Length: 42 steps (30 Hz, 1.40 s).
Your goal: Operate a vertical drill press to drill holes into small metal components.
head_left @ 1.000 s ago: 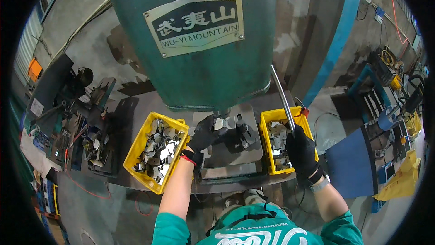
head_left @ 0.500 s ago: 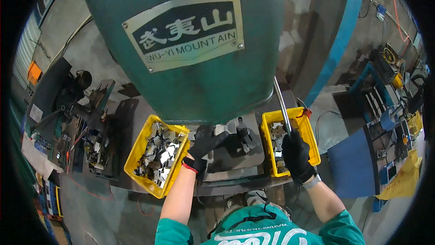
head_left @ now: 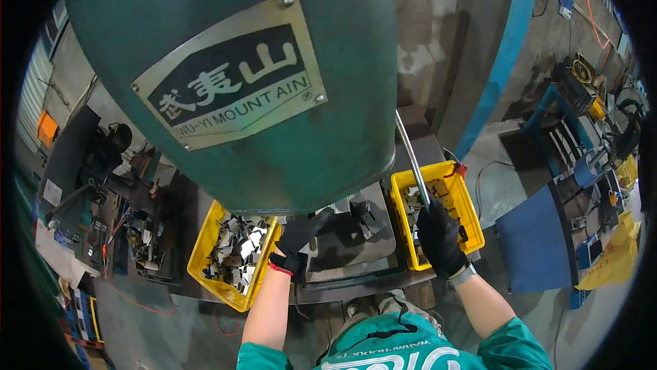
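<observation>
A green drill-press-like machine head (head_left: 233, 96) with a metal nameplate hangs over the work and hides part of it. Below lies its dark metal table (head_left: 349, 247), bearing a dark clamp-like fixture (head_left: 366, 218). My left hand (head_left: 298, 234), in a black glove, reaches over the table's left side, fingers stretched toward the fixture; no part shows in them, though the tips are hard to make out. On the right, my right hand (head_left: 441, 238), also gloved, is closed round a long steel lever handle (head_left: 413, 158) that slopes up beside the machine head.
Left of the table, a yellow bin (head_left: 198, 260) holds many small bent metal pieces (head_left: 239, 247). Another yellow bin (head_left: 473, 223) with metal pieces stands beneath my right hand. Other machinery (head_left: 140, 199) stands at far left; a blue-sided bench (head_left: 537, 243) is at right.
The view has shifted, so the machine head sits farther left and lower in it. My right hand keeps hold of the lever; my left hand stays beside the fixture.
</observation>
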Tool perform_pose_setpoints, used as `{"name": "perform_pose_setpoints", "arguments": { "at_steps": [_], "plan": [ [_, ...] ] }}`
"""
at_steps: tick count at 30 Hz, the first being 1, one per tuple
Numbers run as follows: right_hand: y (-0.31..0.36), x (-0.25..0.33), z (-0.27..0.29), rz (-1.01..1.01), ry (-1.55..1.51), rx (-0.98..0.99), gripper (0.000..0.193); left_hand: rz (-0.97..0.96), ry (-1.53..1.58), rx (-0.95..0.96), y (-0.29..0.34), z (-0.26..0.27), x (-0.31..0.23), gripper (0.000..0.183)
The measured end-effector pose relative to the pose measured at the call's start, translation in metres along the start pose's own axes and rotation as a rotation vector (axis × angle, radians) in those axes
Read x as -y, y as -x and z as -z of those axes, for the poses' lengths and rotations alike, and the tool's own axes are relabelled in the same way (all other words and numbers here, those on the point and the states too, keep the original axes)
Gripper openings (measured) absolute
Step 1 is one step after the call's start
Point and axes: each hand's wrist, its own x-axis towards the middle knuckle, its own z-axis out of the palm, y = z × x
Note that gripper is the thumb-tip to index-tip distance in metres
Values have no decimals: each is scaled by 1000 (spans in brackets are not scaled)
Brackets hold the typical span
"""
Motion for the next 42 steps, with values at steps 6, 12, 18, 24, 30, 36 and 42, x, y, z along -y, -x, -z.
{"name": "perform_pose_setpoints", "arguments": {
  "at_steps": [6,12,18,24,30,36,42],
  "plan": [
    [-8,5,-4,131,154,-49,21,-4,75,15,1,5,-11,51],
    [-9,4,-3,134,100,-5,21,13,140,30,2,4,-7,50],
    [-7,0,-3,173,74,16,23,-80,59,-28,-1,-1,9,49],
    [-3,26,10,30,-3,59,23,-18,268,-24,-6,-5,4,41],
    [-4,21,11,348,154,-61,35,144,452,-54,8,-2,-29,41],
    [1,37,19,292,167,-134,28,130,267,-4,6,1,-54,39],
    [2,43,24,286,187,-140,17,105,483,-13,10,-4,-53,35]
  ]
}}
